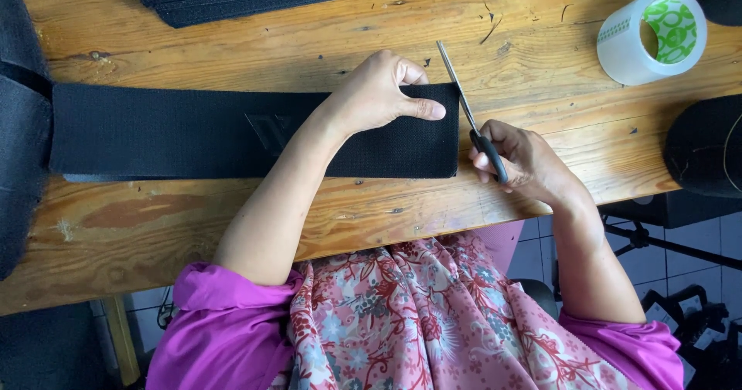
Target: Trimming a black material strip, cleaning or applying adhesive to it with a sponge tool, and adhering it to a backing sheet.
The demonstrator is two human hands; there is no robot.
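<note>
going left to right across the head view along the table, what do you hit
black fabric strip → left hand → scissors → right hand → roll of clear tape

scissors [470,115] beside black strip [193,131]

The fabric strip [193,131] was black, the scissors [473,119] silver-bladed with black handles. The tabletop [232,42] was orange-brown wood with darker stains. The tape roll [651,36] was clear-white with a green-patterned core. The sleeves [224,320] were magenta, the scarf [417,320] pink with red floral print.
</note>
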